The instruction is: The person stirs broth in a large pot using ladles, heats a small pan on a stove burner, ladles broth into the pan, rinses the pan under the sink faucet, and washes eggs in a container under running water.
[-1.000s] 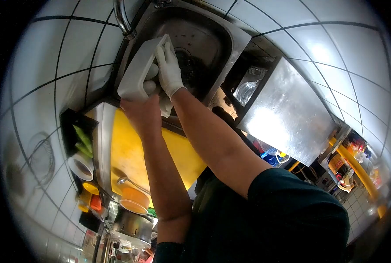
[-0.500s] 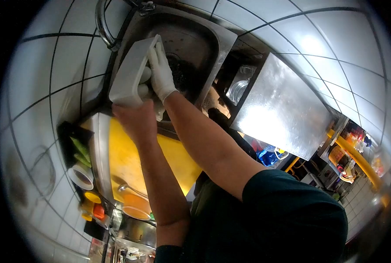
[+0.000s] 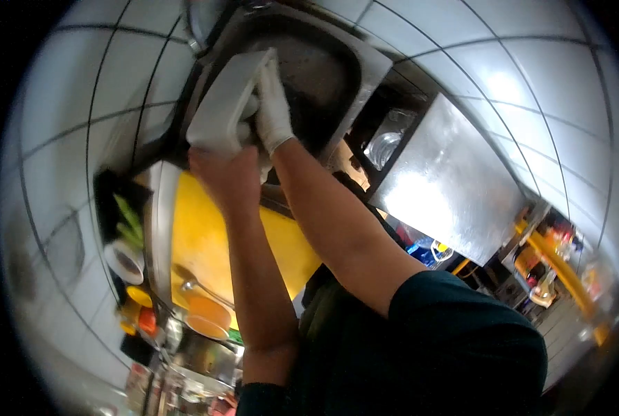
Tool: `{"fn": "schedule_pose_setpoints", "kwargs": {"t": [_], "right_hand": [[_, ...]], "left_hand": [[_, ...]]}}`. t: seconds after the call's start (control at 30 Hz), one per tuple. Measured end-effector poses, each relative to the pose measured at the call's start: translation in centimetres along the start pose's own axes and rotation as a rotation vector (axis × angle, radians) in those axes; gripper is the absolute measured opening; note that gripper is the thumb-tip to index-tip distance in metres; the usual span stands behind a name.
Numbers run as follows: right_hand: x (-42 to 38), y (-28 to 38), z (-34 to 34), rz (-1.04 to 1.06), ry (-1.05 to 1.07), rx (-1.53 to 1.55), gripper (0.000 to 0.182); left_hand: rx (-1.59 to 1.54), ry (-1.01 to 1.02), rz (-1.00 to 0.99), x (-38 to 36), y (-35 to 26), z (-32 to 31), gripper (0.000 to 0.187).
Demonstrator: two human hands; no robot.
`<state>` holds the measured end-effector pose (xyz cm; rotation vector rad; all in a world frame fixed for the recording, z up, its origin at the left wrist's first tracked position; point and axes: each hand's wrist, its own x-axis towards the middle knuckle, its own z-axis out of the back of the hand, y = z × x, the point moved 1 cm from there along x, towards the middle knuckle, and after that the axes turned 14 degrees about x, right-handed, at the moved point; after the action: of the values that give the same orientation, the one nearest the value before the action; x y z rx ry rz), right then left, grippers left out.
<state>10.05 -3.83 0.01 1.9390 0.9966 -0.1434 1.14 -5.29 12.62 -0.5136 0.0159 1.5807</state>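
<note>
A white rectangular container [image 3: 225,100] is tilted on its side over the metal sink [image 3: 375,69]. Pale round items [image 3: 245,128], partly hidden, show at its open side. My left hand [image 3: 229,170], bare and somewhat blurred, is closed on the container's near end. In a white glove, my right hand [image 3: 273,107] lies flat along the open side with its fingers stretched out, touching the rim and the items. Something pale hangs below, between the two wrists, too unclear to name.
A yellow board [image 3: 205,243] bears a spoon [image 3: 191,284] beside an orange bowl [image 3: 209,317]. Green vegetables [image 3: 129,218] and a white cup [image 3: 125,260] stand at the left wall. Right of the sink is a shiny metal surface [image 3: 448,180].
The whole view has shifted, so the sink, container and both hands appear a little further right and higher. Both hands keep their places on the tilted container.
</note>
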Motion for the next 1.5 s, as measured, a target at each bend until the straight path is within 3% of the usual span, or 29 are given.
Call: {"fn": "schedule_pose_setpoints", "kwargs": {"t": [0.1, 0.2, 0.23, 0.27, 0.33, 0.4, 0.47, 0.53, 0.57, 0.6, 0.63, 0.67, 0.77, 0.8, 0.87, 0.9, 0.93, 1.0, 1.07, 1.2, 1.27, 1.33, 1.5], "right_hand": [[-2.4, 2.2, -1.8, -0.257, -0.078, 0.191, 0.095], [-0.7, -0.3, 0.5, -0.355, 0.069, 0.273, 0.096], [-0.5, -0.7, 0.9, -0.365, 0.1, 0.269, 0.095], [-0.2, -1.0, 1.4, -0.374, 0.132, 0.265, 0.094], [-0.2, -0.5, 1.8, -0.333, 0.178, 0.188, 0.09], [-1.2, 0.2, 1.0, -0.212, 0.222, -0.034, 0.088], [-3.1, 1.8, -0.2, 0.043, 0.292, -0.415, 0.09], [-4.3, 2.8, -1.2, 0.394, 0.35, -0.848, 0.089], [-5.4, 3.0, -1.8, 0.473, 0.339, -0.974, 0.081], [-7.4, 3.7, -2.9, 0.559, 0.328, -1.096, 0.073], [-9.7, 4.1, -3.9, 0.541, 0.277, -1.331, 0.076], [-12.0, 4.5, -5.0, 0.52, 0.236, -1.569, 0.079], [-19.6, 5.4, -7.8, 0.622, 0.368, -1.861, 0.082], [-21.1, 5.4, -7.3, 0.708, 0.582, -1.715, 0.08], [-27.2, 5.8, -7.0, 0.729, 0.777, -1.667, 0.076], [-29.8, 6.2, -6.7, 0.923, 0.962, -1.629, 0.072], [-33.1, 6.5, -6.5, 0.975, 1.1, -1.552, 0.069], [-40.9, 7.2, -6.1, 1.124, 1.358, -1.471, 0.066], [-48.3, 6.9, -4.4, 1.05, 1.556, -1.371, 0.066], [-60.3, 3.0, 0.5, 0.877, 1.825, -1.12, 0.069], [-66.7, 0.8, 2.4, 0.633, 1.919, -0.92, 0.063], [-72.1, -2.2, 4.5, 0.42, 1.996, -0.843, 0.066], [-81.7, -9.9, 8.5, 0.401, 2.254, -0.697, 0.067]], "left_hand": [[0.006, 0.005, -0.011, -0.7, 0.3, 0.2, 0.079], [-0.026, 0.041, 0.065, -0.9, 1.1, -0.1, 0.081], [0.026, -0.059, 0.016, -0.7, 2.0, -1.5, 0.081], [-0.035, 0.049, 0.07, -1.2, 1.1, 0.3, 0.08], [-0.095, 0.009, 0.092, -1.8, 2.1, -0.2, 0.078], [-0.18, 0.012, 0.145, -2.3, 3.3, -0.2, 0.077], [-0.121, -0.011, 0.069, -2.3, 6.4, -4.1, 0.073], [0.087, 0.057, -0.126, -2.8, 8.1, -2.5, 0.056], [0.269, 0.142, -0.271, -3.8, 8.8, -1.4, 0.041], [-0.012, 0.252, -0.166, -5.1, 9.9, 0.1, 0.034], [-0.288, 0.334, -0.038, -6.5, 10.9, 1.6, 0.027], [-1.038, 0.375, 0.321, -7.8, 12.1, 2.5, 0.028], [-1.327, 0.313, 0.294, -12.0, 16.9, 1.5, 0.04], [-1.381, 0.271, 0.291, -13.8, 18.7, 1.6, 0.044], [-1.467, 0.245, 0.273, -17.8, 23.1, 2.7, 0.046], [-1.52, 0.243, 0.26, -19.8, 25.5, 2.3, 0.047], [-1.507, 0.206, 0.279, -22.9, 27.6, 4.0, 0.04], [-1.463, 0.222, 0.236, -27.3, 33.6, 1.4, 0.045], [-1.712, 0.19, 0.27, -34.0, 38.6, 1.7, 0.055], [-1.841, 0.083, 0.435, -49.2, 48.5, 2.2, 0.074], [-1.901, -0.053, 0.555, -56.7, 52.6, 1.3, 0.08], [-1.916, -0.185, 0.535, -64.4, 57.4, -2.5, 0.082], [-1.979, -0.713, 0.827, -81.3, 61.5, -4.6, 0.077]]}}
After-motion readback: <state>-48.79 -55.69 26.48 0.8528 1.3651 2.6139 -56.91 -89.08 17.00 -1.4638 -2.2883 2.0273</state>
